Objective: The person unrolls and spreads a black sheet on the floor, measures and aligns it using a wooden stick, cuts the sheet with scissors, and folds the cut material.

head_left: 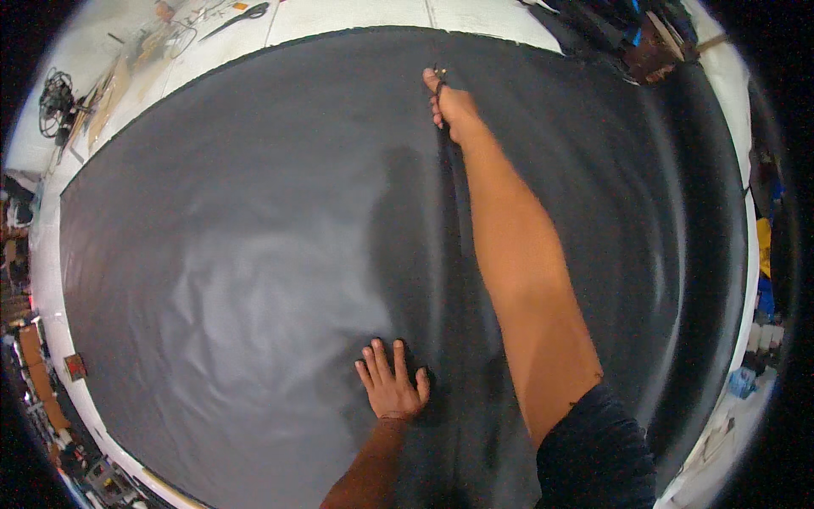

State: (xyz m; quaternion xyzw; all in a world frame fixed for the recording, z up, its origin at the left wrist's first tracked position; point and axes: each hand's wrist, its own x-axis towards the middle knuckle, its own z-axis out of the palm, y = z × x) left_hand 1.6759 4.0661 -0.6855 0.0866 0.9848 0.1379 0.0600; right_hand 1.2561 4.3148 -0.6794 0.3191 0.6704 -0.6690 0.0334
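Note:
A wide sheet of dark grey, leather-like material [254, 220] covers most of the table. Palm down, my left hand [393, 388] rests flat on its near middle with the fingers spread. My right arm stretches to the far edge, where my right hand [454, 108] is closed round the dark handles of what look like scissors [440, 85]. Their blades are mostly hidden. A dark line, like a cut or a fold, runs through the sheet from below that hand toward me.
Another pair of scissors [237, 20] lies on the white tabletop [314, 19] beyond the sheet. Coiled black cable [58, 106] sits at the far left. A small red box [75, 366] is at the left edge. Dark material and a brown piece [653, 53] lie far right.

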